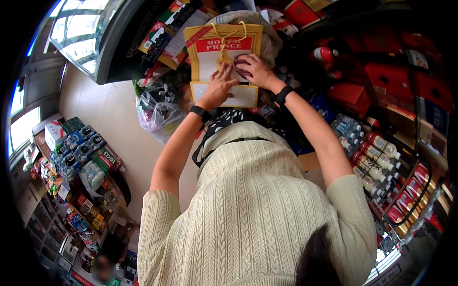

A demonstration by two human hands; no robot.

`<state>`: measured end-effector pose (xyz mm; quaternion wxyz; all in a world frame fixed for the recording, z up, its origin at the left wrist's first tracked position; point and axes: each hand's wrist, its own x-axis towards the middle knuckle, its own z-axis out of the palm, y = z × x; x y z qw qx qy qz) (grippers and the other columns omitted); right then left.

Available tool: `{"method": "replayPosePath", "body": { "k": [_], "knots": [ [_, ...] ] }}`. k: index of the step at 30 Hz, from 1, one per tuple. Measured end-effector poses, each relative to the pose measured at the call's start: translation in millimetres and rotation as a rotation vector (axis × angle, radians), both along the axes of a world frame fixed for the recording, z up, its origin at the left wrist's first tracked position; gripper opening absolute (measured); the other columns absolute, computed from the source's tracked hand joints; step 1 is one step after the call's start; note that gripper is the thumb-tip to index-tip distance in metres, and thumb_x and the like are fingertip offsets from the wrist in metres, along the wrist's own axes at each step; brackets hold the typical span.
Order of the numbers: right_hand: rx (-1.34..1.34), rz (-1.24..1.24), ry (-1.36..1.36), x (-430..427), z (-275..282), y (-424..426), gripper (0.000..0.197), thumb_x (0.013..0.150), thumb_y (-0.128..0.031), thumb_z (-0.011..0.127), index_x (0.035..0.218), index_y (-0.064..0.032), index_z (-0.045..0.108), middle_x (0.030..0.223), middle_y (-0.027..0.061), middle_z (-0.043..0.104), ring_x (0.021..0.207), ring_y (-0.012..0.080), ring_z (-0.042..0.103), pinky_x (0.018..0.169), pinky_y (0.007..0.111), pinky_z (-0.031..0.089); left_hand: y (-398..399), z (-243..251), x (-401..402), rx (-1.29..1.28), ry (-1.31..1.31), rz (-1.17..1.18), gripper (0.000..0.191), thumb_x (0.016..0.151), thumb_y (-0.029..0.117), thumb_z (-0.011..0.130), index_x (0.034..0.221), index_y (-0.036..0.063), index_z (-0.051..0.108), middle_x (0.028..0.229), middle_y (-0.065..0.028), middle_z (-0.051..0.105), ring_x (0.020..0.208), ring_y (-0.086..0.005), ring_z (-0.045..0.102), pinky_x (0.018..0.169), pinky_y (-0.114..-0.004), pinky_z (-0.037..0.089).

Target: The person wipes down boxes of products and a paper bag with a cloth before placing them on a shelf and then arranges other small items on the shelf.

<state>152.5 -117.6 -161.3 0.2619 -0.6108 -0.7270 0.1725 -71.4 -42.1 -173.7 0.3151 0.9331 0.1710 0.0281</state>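
Note:
A gold, white and red paper gift bag (207, 69) lies flat in front of me, its face up and bearing printed writing. Yellow rope handles (224, 37) fall across its upper half. My left hand (220, 85) rests on the bag's lower middle with the fingers spread. In my right hand (259, 71) is a crumpled dark cloth (240, 69), pressed against the right side of the bag's face. A separate gold-edged white band (225, 97) shows along the bag's near end. Behind the bag bulges a plaid fabric (239, 16), mostly covered.
A clear plastic bag (159, 111) sits on the floor at left. Cartons and printed packs (171, 32) lean beyond it, near a glass-topped case (86, 32). Bottles (379, 153) and red boxes (390, 85) line the right. A goods-laden counter (123, 187) stands left; a person (103, 268) is behind.

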Motion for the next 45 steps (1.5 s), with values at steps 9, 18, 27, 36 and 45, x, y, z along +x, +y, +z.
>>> {"method": "replayPosePath", "body": {
  "k": [9,18,27,36,45],
  "knots": [
    [-0.265,0.239,0.152,14,-23,-55,0.047,0.071,0.014,0.062,0.113,-0.0055,0.072,0.129,0.0066,0.064,0.126,0.0286,0.053,0.11,0.038,0.044,-4,-5,-1,0.073,-0.019,0.013,0.047,0.069,0.015,0.085,0.111,0.0156,0.063,0.166,-0.0178,0.025,0.154,-0.0409,0.021,0.116,-0.053,0.028],
    [-0.133,0.23,-0.048,5,-13,-26,0.027,0.086,-0.002,0.058,0.108,-0.0092,0.073,0.12,0.0041,0.064,0.119,0.0259,0.057,0.098,0.036,0.052,-5,-3,2,0.125,-0.02,-0.012,0.045,0.071,0.015,0.085,0.109,0.0151,0.061,0.166,-0.0184,0.024,0.154,-0.0407,0.02,0.117,-0.052,0.028],
    [-0.067,0.058,0.076,10,-21,-43,0.032,0.086,-0.001,0.058,0.113,-0.0104,0.073,0.123,0.0023,0.069,0.112,0.0237,0.061,0.095,0.035,0.053,-5,-5,1,0.111,0.024,-0.019,0.046,0.072,0.013,0.084,0.11,0.0139,0.06,0.167,-0.0183,0.022,0.154,-0.0414,0.019,0.118,-0.052,0.027],
    [-0.147,0.182,0.107,21,-20,-53,0.03,0.085,0.004,0.055,0.108,-0.0039,0.072,0.12,0.0064,0.07,0.116,0.027,0.062,0.097,0.035,0.053,-8,-2,4,0.138,0.066,-0.023,0.048,0.074,0.015,0.083,0.117,0.0147,0.062,0.167,-0.0185,0.021,0.154,-0.0414,0.018,0.119,-0.052,0.027],
    [-0.091,0.044,0.288,17,-38,-57,0.03,0.089,-0.002,0.053,0.109,-0.006,0.075,0.125,0.0082,0.07,0.121,0.0267,0.061,0.102,0.035,0.049,-8,-3,7,0.163,0.097,-0.019,0.05,0.072,0.016,0.084,0.117,0.0144,0.063,0.166,-0.0186,0.023,0.153,-0.0424,0.02,0.118,-0.053,0.028]
  ]
}}
